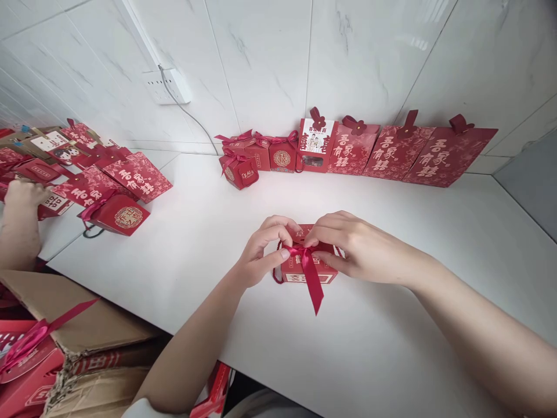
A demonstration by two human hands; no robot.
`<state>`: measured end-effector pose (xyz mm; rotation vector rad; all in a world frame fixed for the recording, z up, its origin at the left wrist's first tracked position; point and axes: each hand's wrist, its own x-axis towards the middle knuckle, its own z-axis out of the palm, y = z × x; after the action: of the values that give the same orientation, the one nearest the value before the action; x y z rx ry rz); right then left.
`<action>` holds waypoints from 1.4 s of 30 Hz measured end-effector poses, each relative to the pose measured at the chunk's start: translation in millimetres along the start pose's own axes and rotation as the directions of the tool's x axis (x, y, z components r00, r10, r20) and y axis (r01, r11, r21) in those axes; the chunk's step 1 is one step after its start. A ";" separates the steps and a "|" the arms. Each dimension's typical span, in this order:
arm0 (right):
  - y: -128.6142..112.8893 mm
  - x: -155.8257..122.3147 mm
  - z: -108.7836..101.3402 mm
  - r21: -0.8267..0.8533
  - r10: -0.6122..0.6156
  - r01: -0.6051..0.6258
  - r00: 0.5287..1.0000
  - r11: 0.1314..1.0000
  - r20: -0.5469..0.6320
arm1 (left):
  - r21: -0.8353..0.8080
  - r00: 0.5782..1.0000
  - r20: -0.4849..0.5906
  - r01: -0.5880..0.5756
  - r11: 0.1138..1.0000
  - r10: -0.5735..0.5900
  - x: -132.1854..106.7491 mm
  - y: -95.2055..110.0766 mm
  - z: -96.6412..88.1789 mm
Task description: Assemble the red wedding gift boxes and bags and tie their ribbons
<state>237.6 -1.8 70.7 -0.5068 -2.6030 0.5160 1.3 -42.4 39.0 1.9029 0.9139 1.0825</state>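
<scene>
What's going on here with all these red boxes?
Someone's left hand pinches a shiny dark-pink ribbon on a small red cardboard box, while their right hand has its fingers at the ribbon too. The box sits on a white table. Behind it, red patterned paper bags stand along the wall.

The left hand (263,251) and right hand (359,248) partly hide the red box (294,269); past the desk's (187,232) near edge, the picture's border crops a cardboard carton (96,331).
</scene>
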 end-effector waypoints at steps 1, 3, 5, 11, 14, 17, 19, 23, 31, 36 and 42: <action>-0.1 -0.2 0.2 -0.006 0.006 -0.006 1.000 1.000 0.002 | -0.012 1.000 -0.015 -0.010 1.000 0.009 0.2 -0.1 -0.4; 0.0 -0.7 0.5 -0.020 0.016 -0.016 1.000 1.000 -0.003 | -0.014 0.998 -0.058 -0.035 0.999 0.034 0.6 -0.8 -1.6; 0.2 -1.1 0.6 -0.025 0.023 -0.023 1.000 0.999 -0.009 | -0.014 0.994 -0.086 -0.063 0.998 0.061 0.8 -2.2 -3.1; -0.7 -0.2 0.0 -0.024 0.020 -0.020 1.000 1.000 -0.006 | -0.015 0.993 -0.074 -0.097 0.995 0.096 0.6 -6.6 -5.3; -1.2 0.4 0.3 -0.032 0.023 -0.023 1.000 0.999 -0.003 | 0.092 0.974 -0.159 -0.149 0.985 0.163 0.0 -7.5 -1.4; -1.8 0.8 1.0 -0.042 0.023 -0.023 1.000 0.999 -0.005 | 0.342 0.894 -0.273 -0.255 0.904 0.355 -0.4 -8.8 6.0; -2.2 0.9 1.4 -0.046 0.027 -0.028 1.000 0.999 -0.009 | 0.503 0.832 -0.285 -0.293 0.813 0.476 -0.4 -10.4 11.4; -2.3 0.3 2.3 -0.046 0.026 -0.028 0.999 0.999 -0.030 | 0.668 0.800 -0.283 -0.230 0.707 0.528 -1.7 -14.2 19.2; -1.8 1.3 4.4 -0.087 0.033 -0.035 0.999 0.996 -0.024 | 0.649 0.865 -0.343 -0.065 0.758 0.367 -4.6 -14.8 19.1; -3.8 0.8 3.9 -0.101 0.051 -0.051 0.999 0.994 -0.001 | 0.380 0.915 -0.353 -0.049 0.924 0.194 -0.5 -7.7 13.6; -3.1 1.2 2.8 -0.075 0.026 -0.027 1.000 0.997 -0.016 | 0.102 0.968 -0.250 0.013 0.995 0.013 2.6 -1.8 -2.7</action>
<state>234.4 -4.7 70.0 -0.5680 -2.6122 0.4223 -0.4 -38.7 39.3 1.8757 1.1288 1.3205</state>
